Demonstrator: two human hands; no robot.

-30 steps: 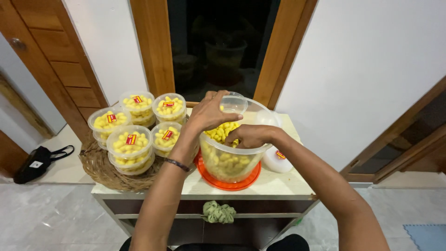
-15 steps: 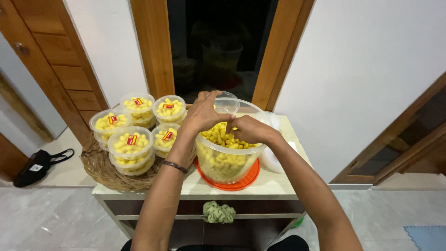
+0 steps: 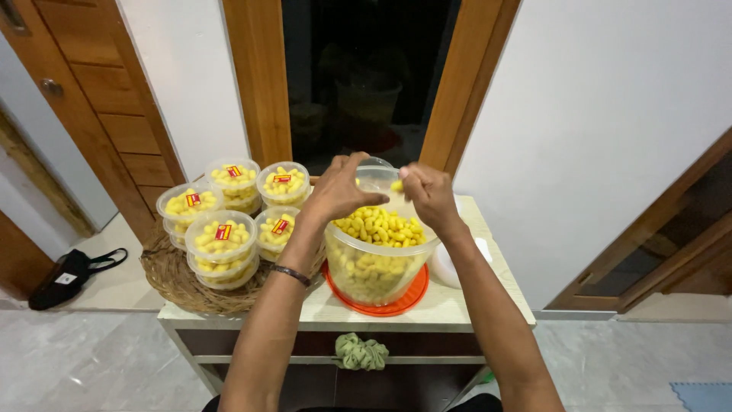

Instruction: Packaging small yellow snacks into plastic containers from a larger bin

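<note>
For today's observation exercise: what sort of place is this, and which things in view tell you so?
Probably a room in a home, used for packing snacks by hand. A small table stands by wooden doorways on a tiled floor; sealed tubs of yellow snacks sit on a woven tray beside a big clear bucket.

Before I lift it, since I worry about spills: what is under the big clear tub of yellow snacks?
An orange lid lies under the big clear tub, its rim showing. Its centre is hidden by the tub.

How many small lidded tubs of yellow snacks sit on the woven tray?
5 top tubs show: back pair, left, front, middle. They are stacked, so lower tubs are partly hidden.
</note>
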